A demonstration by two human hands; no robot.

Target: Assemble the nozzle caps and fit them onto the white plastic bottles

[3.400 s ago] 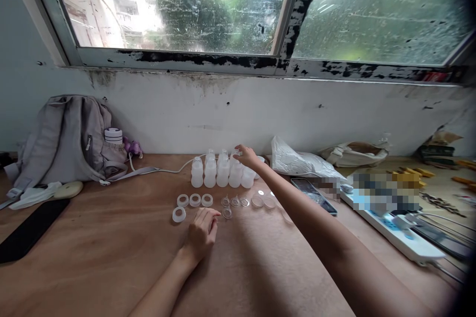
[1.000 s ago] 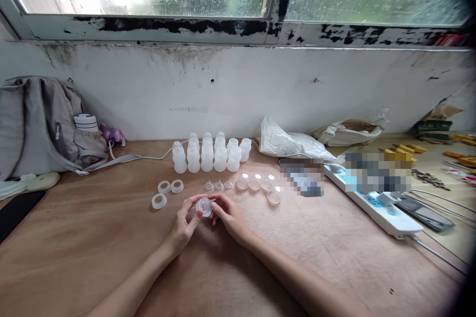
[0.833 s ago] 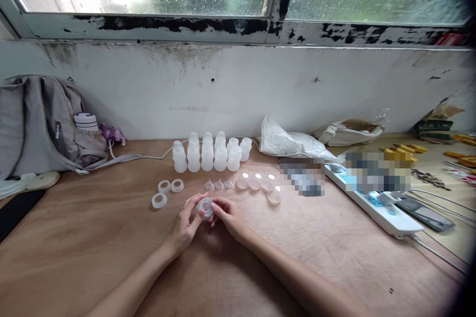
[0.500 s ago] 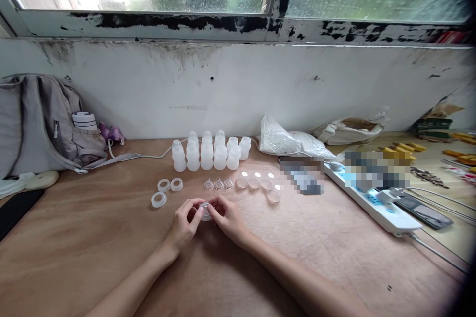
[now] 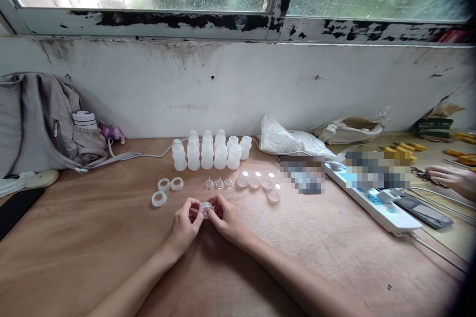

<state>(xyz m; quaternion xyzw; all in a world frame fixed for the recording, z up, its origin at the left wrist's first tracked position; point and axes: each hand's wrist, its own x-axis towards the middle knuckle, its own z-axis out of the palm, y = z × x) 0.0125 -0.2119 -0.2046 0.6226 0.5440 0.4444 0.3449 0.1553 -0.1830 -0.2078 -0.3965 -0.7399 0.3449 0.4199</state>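
Observation:
My left hand and my right hand meet low over the wooden table, fingertips pinched together on one small translucent plastic ring cap. Just beyond them lie three white rings, three small clear nipples and a few clear round caps. Several small white plastic bottles stand in a cluster behind those, near the wall.
A grey backpack leans at the back left. A white plastic bag and a white power strip with cables lie on the right. Another person's hand reaches in at the right edge.
My right hand came back from the bottles and joined the left on the ring cap, which has been turned between the fingers. Another person's hand has appeared at the right edge.

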